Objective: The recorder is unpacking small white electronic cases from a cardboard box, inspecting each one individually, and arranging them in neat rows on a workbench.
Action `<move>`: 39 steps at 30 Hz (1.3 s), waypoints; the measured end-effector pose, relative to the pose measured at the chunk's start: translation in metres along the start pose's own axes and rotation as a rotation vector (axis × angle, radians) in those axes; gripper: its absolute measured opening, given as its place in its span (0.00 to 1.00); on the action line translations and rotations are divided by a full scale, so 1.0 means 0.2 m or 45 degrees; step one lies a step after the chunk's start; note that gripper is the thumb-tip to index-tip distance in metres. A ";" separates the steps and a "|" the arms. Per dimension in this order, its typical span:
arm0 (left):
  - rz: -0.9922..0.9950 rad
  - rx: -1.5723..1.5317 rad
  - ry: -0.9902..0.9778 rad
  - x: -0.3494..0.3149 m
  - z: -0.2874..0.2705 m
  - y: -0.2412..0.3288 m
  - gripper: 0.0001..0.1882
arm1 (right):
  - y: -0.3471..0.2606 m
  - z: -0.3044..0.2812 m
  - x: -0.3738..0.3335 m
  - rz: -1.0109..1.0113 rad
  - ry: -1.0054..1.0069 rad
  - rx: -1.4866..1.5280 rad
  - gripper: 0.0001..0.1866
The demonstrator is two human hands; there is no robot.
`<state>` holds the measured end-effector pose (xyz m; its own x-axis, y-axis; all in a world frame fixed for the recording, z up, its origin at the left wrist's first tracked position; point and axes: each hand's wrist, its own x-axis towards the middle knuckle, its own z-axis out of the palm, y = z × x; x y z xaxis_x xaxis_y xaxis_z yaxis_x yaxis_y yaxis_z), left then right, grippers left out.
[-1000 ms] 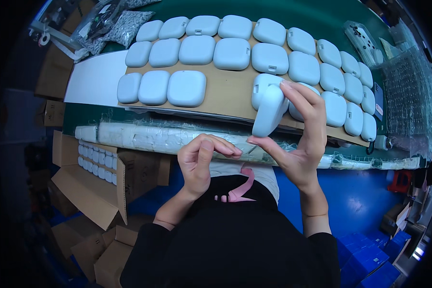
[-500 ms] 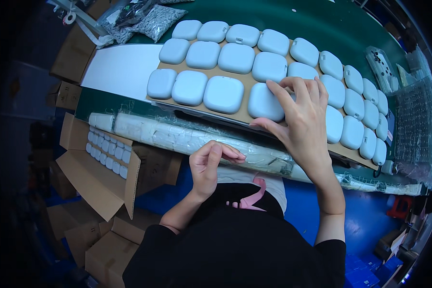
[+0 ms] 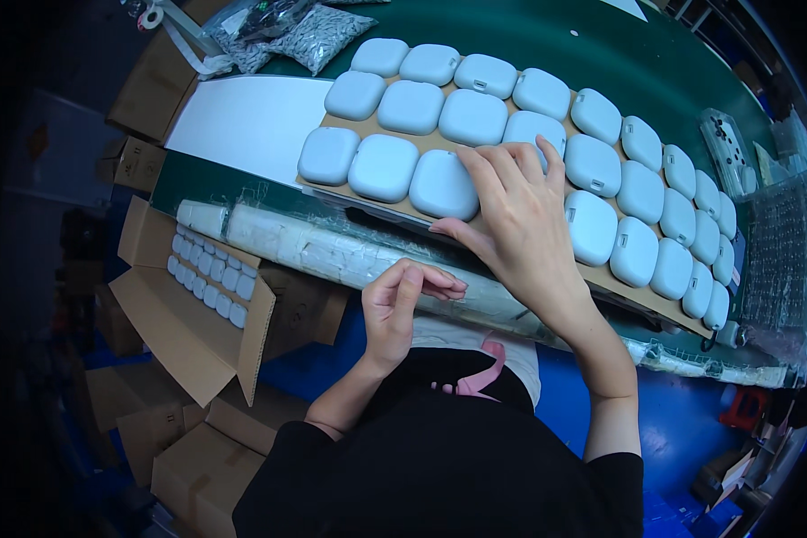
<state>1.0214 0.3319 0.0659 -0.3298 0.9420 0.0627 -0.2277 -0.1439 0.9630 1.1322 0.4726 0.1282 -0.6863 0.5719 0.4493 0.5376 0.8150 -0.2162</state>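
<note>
White rounded-square plastic cases (image 3: 383, 168) lie in three rows on a brown cardboard sheet (image 3: 354, 128) atop the bench. My right hand (image 3: 522, 211) reaches over the front row. Its thumb sits at the lower edge and its index finger at the upper edge of one white case (image 3: 442, 184), gripping it where it lies. That hand covers part of the row to the right. Small slots show on some of the cases. In front of the bench edge, my left hand (image 3: 399, 300) is held with curled fingers, the thumb pressed on them. Whatever it may hold is hidden.
A padded, film-wrapped roll (image 3: 305, 247) runs along the bench's front edge. Below left, an open carton (image 3: 184, 332) holds more white cases. Bags of small grey parts (image 3: 323, 38) lie at the back left, near a white sheet (image 3: 242, 125). Clear plastic trays (image 3: 780, 242) stack at the right.
My right hand has moved left along the front row, from one case to its left neighbour. My left hand stays curled in about the same place. The whole view has shifted slightly.
</note>
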 end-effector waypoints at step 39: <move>-0.589 -0.713 -0.205 0.03 0.17 0.03 0.26 | 0.06 -0.12 -0.42 0.091 0.302 0.974 0.47</move>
<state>1.0493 0.3462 0.0815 0.0416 0.9705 -0.2374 -0.7579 0.1855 0.6254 1.2086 0.4326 0.1086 -0.4942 0.6601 0.5658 0.0327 0.6645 -0.7466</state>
